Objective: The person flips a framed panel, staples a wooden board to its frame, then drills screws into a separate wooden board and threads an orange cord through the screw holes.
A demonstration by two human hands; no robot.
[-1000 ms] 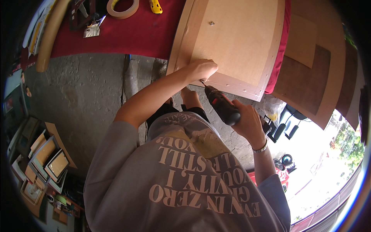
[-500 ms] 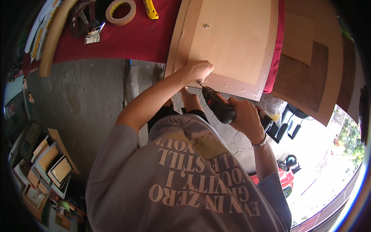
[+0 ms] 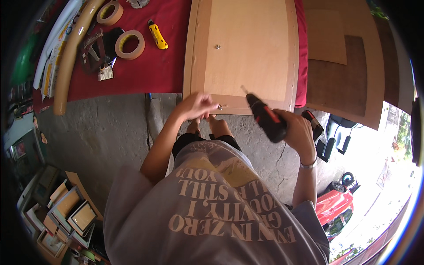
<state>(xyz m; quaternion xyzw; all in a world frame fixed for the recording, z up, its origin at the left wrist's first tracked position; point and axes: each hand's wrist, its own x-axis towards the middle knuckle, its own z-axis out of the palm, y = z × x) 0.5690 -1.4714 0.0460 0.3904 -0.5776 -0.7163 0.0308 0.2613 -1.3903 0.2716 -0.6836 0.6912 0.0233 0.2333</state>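
Surface: red-covered surface [image 3: 145, 75] filled the upper half of the view, carrying everything below.
Panel: pale wooden frame panel [image 3: 247, 48] lay flat at 12 o'clock, its near edge overhanging toward the person; a small screw [image 3: 217, 46] stood in its middle field.
Drill: red-and-black cordless drill [image 3: 267, 121] sat at 3 o'clock from the left hand, its bit tip angled up toward 11 o'clock and resting just above the panel's near rail, apart from the fitting.
Right hand: right hand [image 3: 300, 134] had its fingers clamped round the drill grip.
Left hand: left hand [image 3: 198, 106] was at the near rail, fingers pinched together on a small metal fitting [image 3: 219, 106] at the edge; how firmly, I could not tell.
Doing it well: judging from this, the fitting wanted holding flat and square to the rail, fingertips kept clear of the bit, the drill brought upright over the hole before any trigger pull, with slow, steady pressure so the thin rail did not split.
Tape: two masking tape rolls [image 3: 129, 44] lay at 10 o'clock.
Knife: yellow utility knife [image 3: 157, 36] lay just beside them, at 11 o'clock.
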